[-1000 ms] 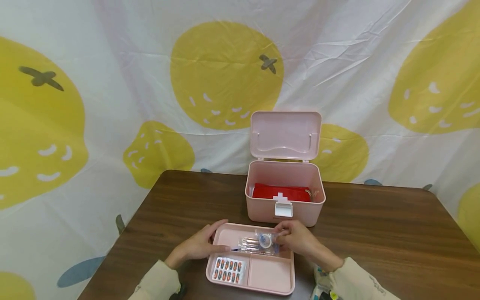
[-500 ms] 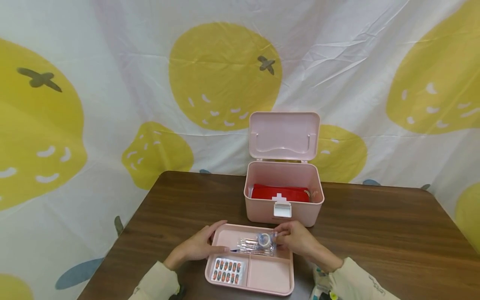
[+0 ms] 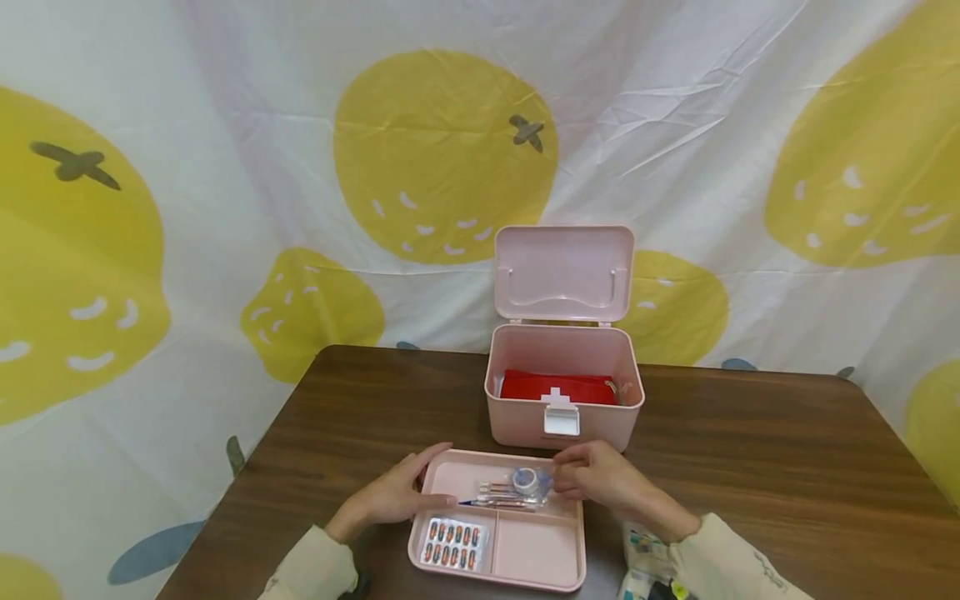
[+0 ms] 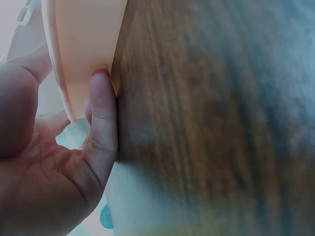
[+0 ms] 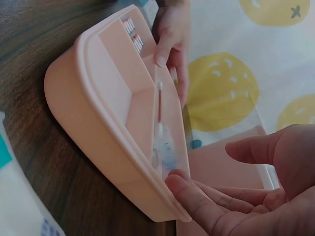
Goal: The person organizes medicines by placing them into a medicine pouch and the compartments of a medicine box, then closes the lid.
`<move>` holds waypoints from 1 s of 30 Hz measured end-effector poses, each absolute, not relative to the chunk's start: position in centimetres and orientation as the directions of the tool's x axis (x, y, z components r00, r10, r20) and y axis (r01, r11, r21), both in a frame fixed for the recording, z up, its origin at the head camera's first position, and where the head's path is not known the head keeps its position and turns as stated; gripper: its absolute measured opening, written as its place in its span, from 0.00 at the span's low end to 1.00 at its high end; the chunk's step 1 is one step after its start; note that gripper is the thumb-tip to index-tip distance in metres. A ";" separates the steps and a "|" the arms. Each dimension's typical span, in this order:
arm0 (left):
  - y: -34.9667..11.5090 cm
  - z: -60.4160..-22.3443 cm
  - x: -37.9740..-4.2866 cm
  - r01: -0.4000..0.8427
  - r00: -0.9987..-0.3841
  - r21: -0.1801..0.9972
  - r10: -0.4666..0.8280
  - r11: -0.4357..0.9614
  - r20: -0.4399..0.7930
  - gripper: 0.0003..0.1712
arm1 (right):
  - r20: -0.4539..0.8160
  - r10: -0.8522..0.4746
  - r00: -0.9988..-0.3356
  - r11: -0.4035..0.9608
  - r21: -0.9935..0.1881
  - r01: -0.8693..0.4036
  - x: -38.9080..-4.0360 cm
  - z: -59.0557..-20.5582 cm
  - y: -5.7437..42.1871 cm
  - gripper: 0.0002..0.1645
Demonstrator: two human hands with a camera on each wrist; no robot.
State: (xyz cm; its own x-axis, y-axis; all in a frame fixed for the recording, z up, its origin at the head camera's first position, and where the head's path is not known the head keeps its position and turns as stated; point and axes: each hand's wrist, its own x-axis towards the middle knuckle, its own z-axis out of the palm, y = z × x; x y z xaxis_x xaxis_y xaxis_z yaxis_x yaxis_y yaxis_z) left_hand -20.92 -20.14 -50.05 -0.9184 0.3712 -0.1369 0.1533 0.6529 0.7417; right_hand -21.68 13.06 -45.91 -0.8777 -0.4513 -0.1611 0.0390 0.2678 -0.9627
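A pink divided tray (image 3: 538, 552) lies on the table in front of me. My left hand (image 3: 392, 493) grips its left end, thumb over the rim and fingers against the outer wall (image 4: 86, 39). In the tray's long back compartment are cotton swabs (image 3: 498, 502) in clear wrapping and a small white roll (image 3: 525, 479) in a clear bag. A blister pack of capsules (image 3: 453, 543) fills the front left compartment. My right hand (image 3: 606, 482) hovers at the back right corner, thumb apart from the fingers, index fingertip right at the rim in the right wrist view.
Behind the tray stands a pink box (image 3: 513, 425) with its lid (image 3: 564, 271) raised. Inside it is a red pouch (image 3: 525, 387) with a white cross. A plastic package (image 3: 643, 554) lies beside my right sleeve. A lemon-print cloth (image 3: 442, 158) hangs behind the table.
My right fingers have come off the clear bag with the roll, which now lies lower in the tray. The right hand has shifted slightly right; the left keeps its grip.
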 end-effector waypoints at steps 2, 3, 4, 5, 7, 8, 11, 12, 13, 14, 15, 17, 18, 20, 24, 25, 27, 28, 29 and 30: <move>-20.2 -50.1 -20.9 0.160 -0.919 0.742 0.373 0.651 -0.129 0.50 | -0.172 -0.445 -0.879 0.275 -0.960 0.048 -21.7 -45.8 13.2 0.22; -20.2 -50.1 -20.9 0.164 -0.918 0.742 0.375 0.650 -0.126 0.50 | -0.179 -0.439 -0.880 0.284 -0.957 0.052 -21.7 -45.7 13.3 0.22; -20.2 -50.1 -21.0 0.166 -0.918 0.742 0.377 0.649 -0.124 0.50 | -0.184 -0.435 -0.881 0.292 -0.955 0.056 -21.7 -45.6 13.3 0.21; -20.2 -50.1 -21.0 0.165 -0.918 0.740 0.375 0.652 -0.126 0.50 | -0.190 -0.430 -0.883 0.301 -0.952 0.058 -21.7 -45.5 13.4 0.20; -20.1 -50.1 -21.0 0.163 -0.919 0.736 0.373 0.657 -0.130 0.49 | -0.196 -0.430 -0.882 0.313 -0.948 0.058 -21.6 -45.4 13.5 0.19; -20.1 -50.1 -21.0 0.159 -0.919 0.736 0.372 0.658 -0.134 0.49 | -0.198 -0.430 -0.881 0.320 -0.946 0.057 -21.6 -45.3 13.6 0.19; -20.1 -50.0 -20.9 0.154 -0.919 0.733 0.369 0.662 -0.140 0.49 | -0.191 -0.439 -0.878 0.333 -0.942 0.038 -21.6 -45.0 13.9 0.19; -20.0 -49.9 -20.8 0.157 -0.918 0.734 0.371 0.661 -0.137 0.49 | -0.188 -0.443 -0.877 0.333 -0.942 0.034 -21.6 -44.8 14.1 0.19; -20.0 -49.9 -20.8 0.159 -0.918 0.734 0.372 0.661 -0.136 0.49 | -0.184 -0.443 -0.877 0.329 -0.944 0.032 -21.5 -44.7 14.3 0.19; -20.0 -49.9 -20.8 0.161 -0.918 0.735 0.373 0.659 -0.134 0.49 | -0.184 -0.437 -0.880 0.333 -0.942 0.032 -21.4 -44.6 14.5 0.19; -20.0 -49.9 -20.8 0.160 -0.918 0.734 0.372 0.659 -0.134 0.49 | -0.191 -0.425 -0.885 0.342 -0.939 0.039 -21.4 -44.5 14.6 0.18; -20.0 -49.9 -20.9 0.159 -0.918 0.736 0.373 0.658 -0.136 0.50 | -0.216 -0.387 -0.896 0.366 -0.928 0.065 -21.3 -44.4 15.1 0.18; -20.0 -49.9 -20.9 0.159 -0.917 0.736 0.374 0.658 -0.136 0.50 | -0.222 -0.372 -0.901 0.382 -0.921 0.069 -21.3 -44.4 15.5 0.17; -20.0 -49.9 -20.9 0.155 -0.918 0.736 0.372 0.659 -0.140 0.49 | -0.241 -0.342 -0.909 0.411 -0.908 0.086 -21.4 -44.3 16.3 0.16; -19.9 -49.9 -20.8 0.143 -0.920 0.733 0.362 0.665 -0.149 0.49 | -0.201 -0.365 -0.909 0.438 -0.899 0.023 -21.7 -44.2 18.3 0.16; -19.9 -49.9 -20.8 0.136 -0.921 0.734 0.358 0.666 -0.154 0.49 | -0.191 -0.370 -0.909 0.439 -0.899 0.010 -21.7 -44.2 18.7 0.16; -19.9 -49.9 -20.7 0.126 -0.922 0.736 0.353 0.665 -0.161 0.49 | -0.169 -0.387 -0.906 0.458 -0.889 -0.030 -21.7 -44.2 19.6 0.16; -19.9 -49.9 -20.7 0.120 -0.922 0.736 0.350 0.666 -0.166 0.49 | -0.164 -0.393 -0.905 0.466 -0.884 -0.043 -21.7 -44.2 20.0 0.16; -19.9 -49.9 -20.7 0.115 -0.922 0.736 0.347 0.667 -0.170 0.49 | -0.167 -0.392 -0.905 0.473 -0.880 -0.042 -21.6 -44.2 20.4 0.16; -19.9 -49.9 -20.7 0.111 -0.922 0.736 0.345 0.668 -0.174 0.49 | -0.171 -0.394 -0.903 0.485 -0.873 -0.046 -21.5 -44.2 20.8 0.16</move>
State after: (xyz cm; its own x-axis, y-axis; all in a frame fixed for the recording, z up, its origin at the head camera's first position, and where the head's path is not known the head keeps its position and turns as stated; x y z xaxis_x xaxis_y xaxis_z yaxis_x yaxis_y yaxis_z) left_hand -20.68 -19.87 -49.91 -0.9222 0.3453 -0.1739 0.1115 0.6681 0.7356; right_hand -21.54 20.81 -44.19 -0.9033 -0.3936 -0.1707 -0.0462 0.4847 -0.8734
